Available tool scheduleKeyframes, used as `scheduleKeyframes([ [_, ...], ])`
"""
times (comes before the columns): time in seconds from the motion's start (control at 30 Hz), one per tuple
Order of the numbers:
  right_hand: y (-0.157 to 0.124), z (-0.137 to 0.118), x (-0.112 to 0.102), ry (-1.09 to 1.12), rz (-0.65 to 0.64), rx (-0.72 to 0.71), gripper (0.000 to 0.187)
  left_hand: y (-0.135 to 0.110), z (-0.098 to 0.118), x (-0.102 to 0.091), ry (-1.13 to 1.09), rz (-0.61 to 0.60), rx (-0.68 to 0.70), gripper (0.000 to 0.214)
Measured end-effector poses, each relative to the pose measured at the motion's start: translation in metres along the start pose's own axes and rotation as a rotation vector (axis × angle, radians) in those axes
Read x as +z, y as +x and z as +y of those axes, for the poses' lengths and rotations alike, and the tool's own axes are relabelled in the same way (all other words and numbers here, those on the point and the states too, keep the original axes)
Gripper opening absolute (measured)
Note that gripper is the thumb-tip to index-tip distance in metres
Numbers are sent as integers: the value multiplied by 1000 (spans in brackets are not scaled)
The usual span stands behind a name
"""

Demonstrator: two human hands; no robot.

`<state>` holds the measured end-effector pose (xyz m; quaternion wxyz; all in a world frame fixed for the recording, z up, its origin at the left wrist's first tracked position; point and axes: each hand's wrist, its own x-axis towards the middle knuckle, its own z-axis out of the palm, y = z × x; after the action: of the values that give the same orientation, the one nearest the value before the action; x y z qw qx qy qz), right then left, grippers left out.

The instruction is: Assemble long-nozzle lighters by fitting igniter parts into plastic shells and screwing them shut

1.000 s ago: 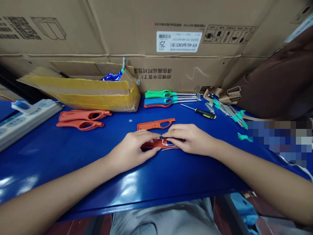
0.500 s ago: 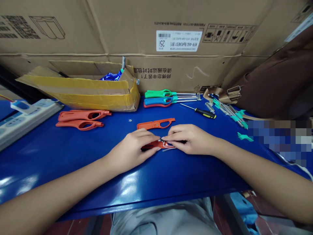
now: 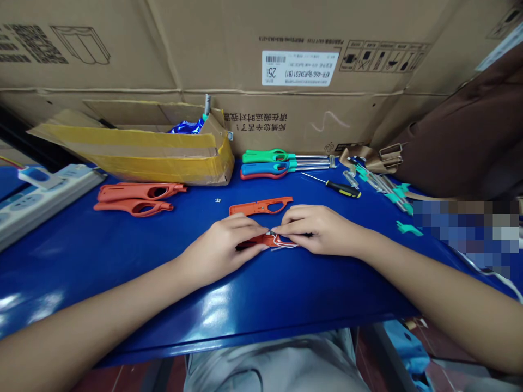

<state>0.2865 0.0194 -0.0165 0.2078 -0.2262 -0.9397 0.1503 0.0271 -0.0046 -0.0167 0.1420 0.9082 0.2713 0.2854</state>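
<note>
Gripping an open orange shell half [image 3: 256, 240] near the middle of the blue bench [image 3: 171, 305] with the left hand [image 3: 224, 244], fingers on the far side and thumb on the near side. Pinching a small dark piece [image 3: 271, 232] with the right hand [image 3: 316, 230], just over the shell half and right beside the left fingertips. With thin white wires [image 3: 283, 244] looping out under the right fingers. Tight at the back, close to a second orange half [image 3: 247, 209] lying just behind the fingers. Wide in front, with smooth blue top all the way to the near edge. Roomy to the left too, up to two orange handles [image 3: 122, 193] and then a white power strip [image 3: 38, 198] by the left side. Farther back, lined by a yellow-taped box [image 3: 143, 163], green, blue and red lighters [image 3: 263, 168] and a screwdriver [image 3: 344, 189]. Off to the right, well apart from the right hand, dotted with green bits [image 3: 409, 227]. Closed off behind by a big cardboard wall [image 3: 171, 54]
</note>
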Motion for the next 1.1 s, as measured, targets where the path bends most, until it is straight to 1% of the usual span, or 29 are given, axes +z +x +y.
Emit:
scheduleKeyframes([
  [0.3, 0, 0, 1, 17, -45, -1, 22, -1, -1, 1, -3, -32, -28, 20],
  [0.47, 0, -1, 0, -67, -58, -28, 24, -1, 0, 1, -4, -50, -25, 19],
  [0.53, 1, -3, -2, -149, -80, -59, 26, -1, -1, 1, 28, -74, -16, 20],
  [0.63, 1, -6, -4, -260, -123, -101, 28, -1, 0, -1, 113, -154, 3, 25],
  [0.7, 1, -8, -4, -277, -132, -95, 29, -1, 2, -2, 173, -192, 11, 28],
  [0.77, 1, -8, -5, -250, -112, -67, 29, -1, 5, -3, 219, -203, 10, 28],
  [0.87, 0, -7, -12, -227, -35, 2, 28, -1, 7, -5, 235, -183, 6, 26],
  [0.93, -1, -4, -24, -298, 20, 89, 25, 0, 7, -6, 217, -158, 11, 23],
  [0.97, -2, -1, -32, -361, 43, 161, 25, 0, 6, -7, 204, -154, 11, 22],
  [1.0, -5, 1, -42, -437, 40, 261, 23, 0, 5, -8, 191, -155, 7, 21],
  [1.07, -12, 8, -63, -571, 30, 523, 20, 0, 4, -11, 177, -163, -13, 20],
  [1.1, -17, 13, -73, -619, -10, 663, 19, 0, 4, -12, 174, -173, -29, 22],
])
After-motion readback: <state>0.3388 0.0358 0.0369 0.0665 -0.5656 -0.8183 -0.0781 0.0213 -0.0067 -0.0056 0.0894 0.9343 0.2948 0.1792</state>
